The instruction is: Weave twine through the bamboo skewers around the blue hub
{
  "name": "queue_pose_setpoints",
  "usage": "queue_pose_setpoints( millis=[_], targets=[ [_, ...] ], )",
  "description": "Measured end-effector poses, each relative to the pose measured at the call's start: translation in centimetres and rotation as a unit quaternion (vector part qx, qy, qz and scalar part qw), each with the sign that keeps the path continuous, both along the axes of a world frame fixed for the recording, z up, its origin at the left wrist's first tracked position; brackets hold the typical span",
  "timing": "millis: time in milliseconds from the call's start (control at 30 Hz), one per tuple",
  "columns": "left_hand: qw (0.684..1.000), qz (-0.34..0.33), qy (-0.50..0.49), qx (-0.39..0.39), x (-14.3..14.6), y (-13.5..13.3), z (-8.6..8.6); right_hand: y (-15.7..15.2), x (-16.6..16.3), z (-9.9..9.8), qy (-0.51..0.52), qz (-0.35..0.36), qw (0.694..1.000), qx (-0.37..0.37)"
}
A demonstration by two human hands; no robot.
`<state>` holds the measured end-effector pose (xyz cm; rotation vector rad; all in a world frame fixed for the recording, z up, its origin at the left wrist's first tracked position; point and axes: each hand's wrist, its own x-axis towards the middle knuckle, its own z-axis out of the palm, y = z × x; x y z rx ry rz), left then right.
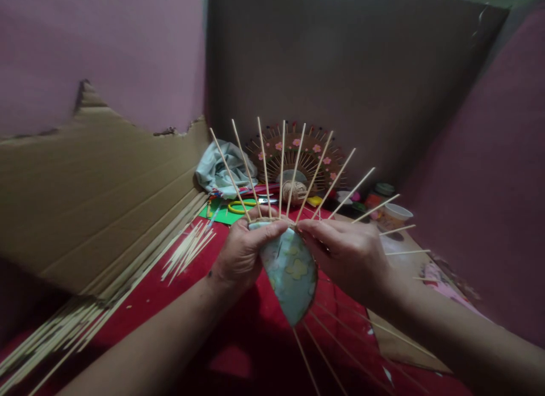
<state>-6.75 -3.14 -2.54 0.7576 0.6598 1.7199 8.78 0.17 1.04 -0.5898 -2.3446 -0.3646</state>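
I hold up a round disc (pixel 290 274) covered in pale blue paper with yellow flowers. Several thin bamboo sticks (pixel 281 169) radiate from its rim like spokes. My left hand (pixel 240 251) grips the disc's upper left edge, fingers curled round it. My right hand (pixel 349 254) pinches the upper right edge where the sticks meet the disc. A thin cord seems to run along the sticks' bases near my fingertips.
A red cloth (pixel 179 288) covers the surface. Loose bamboo sticks (pixel 187 248) lie at left beside a cardboard sheet (pixel 97 197). At the back stand a finished decorated fan (pixel 298 155), a twine ball (pixel 294 190), yellow-handled scissors (pixel 242 206), a crumpled cloth (pixel 223 169) and a cup (pixel 395 214).
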Motion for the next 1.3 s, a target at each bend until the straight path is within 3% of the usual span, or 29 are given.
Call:
queue_pose_setpoints(
  millis=[200,533,1300],
  targets=[
    [1.0,-0.01,-0.016,-0.02,0.04,0.1,0.13,-0.09,-0.01,-0.16,-0.038,-0.001,0.998,0.05],
    [0.999,-0.015,-0.025,-0.034,-0.05,0.19,0.04,-0.2,-0.5,0.61,0.042,-0.001,0.996,-0.083],
    [1.0,-0.006,-0.014,-0.019,-0.07,0.28,-0.09,-0.09,-0.65,0.49,0.016,0.024,0.993,-0.116]
  ],
)
